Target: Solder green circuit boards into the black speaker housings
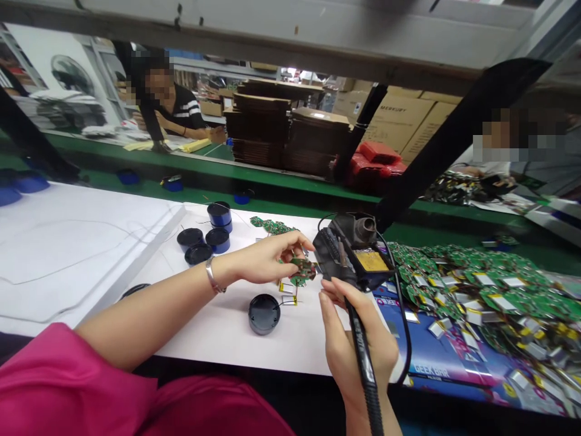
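Two grips are closed over the white surface [218, 330]: the left hand [265, 259] pinches a small green circuit board [303, 269], and the right hand [349, 357] wraps a black soldering iron [362, 354].

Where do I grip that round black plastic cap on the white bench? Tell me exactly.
Grip the round black plastic cap by its side wall, coming down from above on the near side. It lies flat on the white bench, so its round wall stands free, while small yellow-edged flat parts sit close on the far side.
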Demonstrator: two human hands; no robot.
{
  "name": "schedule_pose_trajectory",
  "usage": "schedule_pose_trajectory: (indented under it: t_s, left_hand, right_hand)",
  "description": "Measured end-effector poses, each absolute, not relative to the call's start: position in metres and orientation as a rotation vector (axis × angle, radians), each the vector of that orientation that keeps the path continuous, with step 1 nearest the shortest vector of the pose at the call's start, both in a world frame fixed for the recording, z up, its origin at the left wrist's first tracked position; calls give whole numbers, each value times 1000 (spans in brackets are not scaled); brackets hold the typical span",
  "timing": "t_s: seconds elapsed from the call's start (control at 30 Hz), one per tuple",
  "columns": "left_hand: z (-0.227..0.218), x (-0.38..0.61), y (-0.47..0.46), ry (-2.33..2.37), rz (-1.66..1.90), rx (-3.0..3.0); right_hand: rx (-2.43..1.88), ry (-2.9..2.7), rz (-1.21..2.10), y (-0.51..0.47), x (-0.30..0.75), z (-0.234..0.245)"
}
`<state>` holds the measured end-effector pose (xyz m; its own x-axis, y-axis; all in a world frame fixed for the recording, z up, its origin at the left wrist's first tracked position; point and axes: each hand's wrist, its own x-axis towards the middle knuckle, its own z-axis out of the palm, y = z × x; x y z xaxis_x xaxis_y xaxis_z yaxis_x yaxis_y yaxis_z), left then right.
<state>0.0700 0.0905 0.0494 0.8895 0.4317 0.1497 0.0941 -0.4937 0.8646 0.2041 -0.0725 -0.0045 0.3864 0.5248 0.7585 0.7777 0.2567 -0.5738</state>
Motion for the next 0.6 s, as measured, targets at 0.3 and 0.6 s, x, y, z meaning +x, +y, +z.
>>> schedule_pose_trajectory:
  t_s: [0.3, 0.6]
  left_hand:
    - [45, 47, 63, 382, 504, 2098]
    - [20, 38, 50, 515, 713, 1929]
  right_hand:
    - [-1388, -1379, -310, -58, 195, -4]
    - [-1346, -1519, -403, -51, 196, -7]
